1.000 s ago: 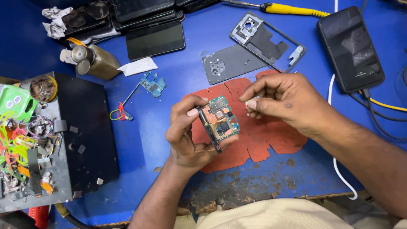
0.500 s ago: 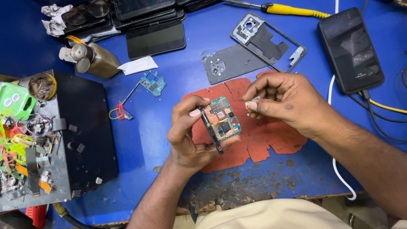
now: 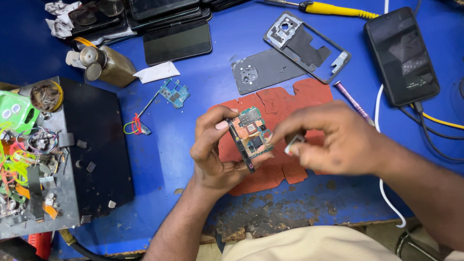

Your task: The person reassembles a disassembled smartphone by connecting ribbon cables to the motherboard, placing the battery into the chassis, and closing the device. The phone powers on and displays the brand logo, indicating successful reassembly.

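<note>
Two hands work: left hand [image 3: 212,150] fingers clamp a circuit board [image 3: 251,137], right hand [image 3: 333,142] fingers pinch a small metal piece [image 3: 294,143].

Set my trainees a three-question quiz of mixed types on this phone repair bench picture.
1. True or false: the left hand holds the circuit board over the red mat.
2. What does the right hand pinch? A) a small silvery part B) a screwdriver C) a cable
3. Fill in: the dark phone lying at the far right has a ____ plugged into it.

Key: 1 true. 2 A, the small silvery part. 3 cable.
</note>
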